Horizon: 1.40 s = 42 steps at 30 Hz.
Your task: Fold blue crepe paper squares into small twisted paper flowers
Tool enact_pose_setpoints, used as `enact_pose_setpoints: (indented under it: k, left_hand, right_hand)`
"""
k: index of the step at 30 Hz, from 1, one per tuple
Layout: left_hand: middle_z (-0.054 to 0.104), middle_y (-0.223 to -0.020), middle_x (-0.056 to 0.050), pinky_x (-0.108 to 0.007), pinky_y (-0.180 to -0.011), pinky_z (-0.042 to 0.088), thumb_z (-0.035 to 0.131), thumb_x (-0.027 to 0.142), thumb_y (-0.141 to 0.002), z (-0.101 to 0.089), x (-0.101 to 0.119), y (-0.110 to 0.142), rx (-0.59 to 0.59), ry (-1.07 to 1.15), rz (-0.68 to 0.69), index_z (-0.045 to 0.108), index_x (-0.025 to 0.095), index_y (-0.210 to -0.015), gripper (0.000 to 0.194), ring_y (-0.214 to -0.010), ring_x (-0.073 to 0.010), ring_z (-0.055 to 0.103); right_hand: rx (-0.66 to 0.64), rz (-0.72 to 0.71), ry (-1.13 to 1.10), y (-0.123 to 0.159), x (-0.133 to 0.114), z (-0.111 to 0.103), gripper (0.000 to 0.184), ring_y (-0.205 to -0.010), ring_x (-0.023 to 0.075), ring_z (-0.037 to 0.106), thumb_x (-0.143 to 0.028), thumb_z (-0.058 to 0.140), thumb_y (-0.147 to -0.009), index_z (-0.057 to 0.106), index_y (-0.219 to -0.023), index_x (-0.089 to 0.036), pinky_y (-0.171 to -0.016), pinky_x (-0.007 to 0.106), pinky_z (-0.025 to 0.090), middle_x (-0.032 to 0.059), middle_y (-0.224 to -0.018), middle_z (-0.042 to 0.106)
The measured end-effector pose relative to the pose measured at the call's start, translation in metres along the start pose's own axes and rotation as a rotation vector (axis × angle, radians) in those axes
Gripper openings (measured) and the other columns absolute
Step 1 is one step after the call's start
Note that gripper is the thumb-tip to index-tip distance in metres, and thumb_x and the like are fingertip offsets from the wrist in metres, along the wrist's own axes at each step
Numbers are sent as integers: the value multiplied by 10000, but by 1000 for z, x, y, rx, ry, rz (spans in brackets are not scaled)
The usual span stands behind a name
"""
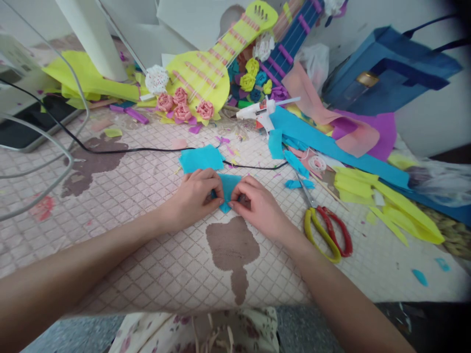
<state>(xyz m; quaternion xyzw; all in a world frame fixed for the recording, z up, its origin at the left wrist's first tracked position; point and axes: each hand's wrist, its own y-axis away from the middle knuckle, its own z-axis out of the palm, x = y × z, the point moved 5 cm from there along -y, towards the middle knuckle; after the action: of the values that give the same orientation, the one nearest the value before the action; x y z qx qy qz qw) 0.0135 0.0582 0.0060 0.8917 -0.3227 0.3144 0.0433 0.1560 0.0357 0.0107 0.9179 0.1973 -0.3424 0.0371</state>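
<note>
A small piece of blue crepe paper is between my hands, its lower end drawn to a folded point. My left hand pinches its left side, fingers closed. On the right edge, my right hand pinches the paper between thumb and fingertips. Just behind my left hand lies a flat blue paper rectangle. Scissors with one yellow and one red handle rest to the right of my right hand. Beyond them are several small blue paper pieces.
A white glue gun sits behind my hands. A yellow paper guitar with pink paper roses leans at the back. A black cable crosses the patterned tablecloth. Yellow paper strips and a blue bag are at right.
</note>
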Motion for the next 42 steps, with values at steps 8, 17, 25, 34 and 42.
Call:
enact_pose_setpoints:
  k: [8, 17, 25, 34, 42]
  left_hand:
    - [567, -891, -37, -386, -823, 367, 527, 212, -827, 0, 0, 1, 1, -14, -13, 595, 177, -773, 94, -909, -215, 513]
    - [564, -875, -37, -371, -823, 382, 531, 211, -830, -1, 2, 0, 7, -6, 8, 593, 176, -772, 92, -891, -208, 518]
    - [569, -898, -41, -381, -836, 376, 508, 193, -842, -1, 2, 1, 3, -23, 14, 594, 172, -778, 109, -913, -212, 516]
    - [567, -896, -39, -377, -827, 370, 530, 182, -830, 0, 2, 0, -3, -40, -1, 592, 169, -768, 89, -910, -215, 520]
    - [568, -916, -34, -401, -833, 353, 535, 179, -821, -1, 3, 1, -9, -12, -23, 591, 183, -826, 56, -920, -226, 510]
  right_hand:
    - [12, -44, 41, 0, -1, 2, 104, -794, 147, 481, -148, 529, -869, 511, -778, -194, -669, 274, 381, 20, -851, 476]
    - [1, -31, 15, 1, 1, 1, 91, -795, 141, 483, -149, 557, -852, 516, -787, -199, -662, 271, 382, 16, -873, 476]
    - [-7, -37, 22, 0, -2, 0, 117, -807, 151, 482, -118, 505, -860, 493, -778, -201, -667, 279, 391, 24, -865, 467]
    - [4, -33, 51, 1, -2, 2, 124, -795, 151, 490, -109, 535, -837, 485, -772, -201, -663, 280, 406, 24, -868, 459]
    - [30, -38, 40, 2, -3, 2, 128, -817, 155, 495, -94, 535, -825, 486, -828, -212, -716, 291, 413, 21, -895, 487]
